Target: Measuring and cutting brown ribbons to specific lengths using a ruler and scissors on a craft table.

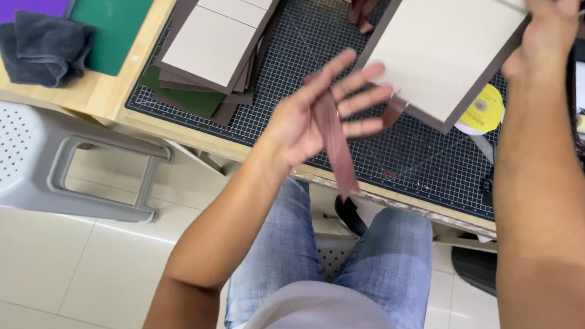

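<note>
While raised off the desk: 
Left hand (308, 118): fingers spread wide, a brown strip (336, 150) draped across the palm, kept clear.
Right hand (546, 37): closed on a grey board (438, 52), tilted above the cutting mat (298, 58).

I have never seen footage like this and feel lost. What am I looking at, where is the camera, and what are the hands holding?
There is no machine here, only a person's two bare hands. The single picture comes from a camera worn on the person's head, looking down past their jeans-clad knees.

The left hand, fingers spread open, has a long brown ribbon-like strip lying across its palm. The right hand grips a flat grey board with dark brown edges, lifted over the bench.

On the bench lies a black cutting mat with a white grid. It bears a stack of similar grey and brown boards and a yellow roll of tape. At far left lies a folded dark grey cloth, with a grey plastic stool below.
</note>
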